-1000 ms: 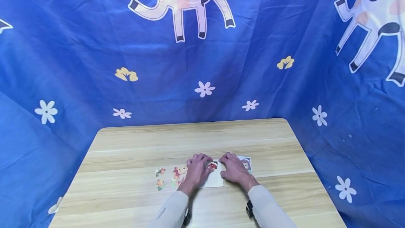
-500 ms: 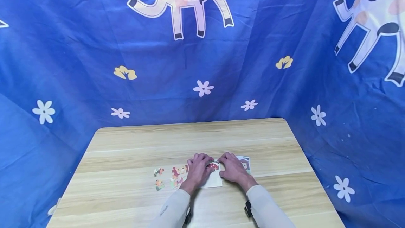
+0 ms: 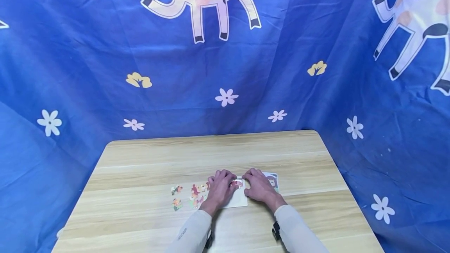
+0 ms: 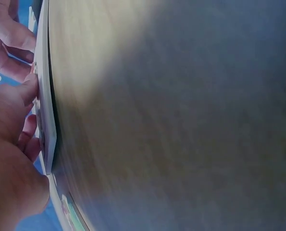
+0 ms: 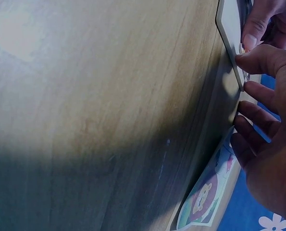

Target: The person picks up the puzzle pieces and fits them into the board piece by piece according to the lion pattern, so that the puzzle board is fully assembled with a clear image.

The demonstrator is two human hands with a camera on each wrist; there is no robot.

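Note:
A thin white puzzle board lies on the table under both hands. At its upper right sits a red jigsaw piece with pale markings. My left hand lies over the board's left part and pinches this piece with curved fingers, its thumb low over the board. My right hand holds the board's right edge; in the right wrist view its thumb reaches over the edge and its index finger is right at the corner. The left palm hides the board's left side.
Several loose jigsaw pieces lie left of the left hand, with two more clusters farther left. A picture card with a lion lies right of the board, partly under the right hand. A blue patterned curtain surrounds the wooden table.
The red piece has shifted slightly right at the board's upper right, and more of its pale markings show. Both hands stay nearly in place.

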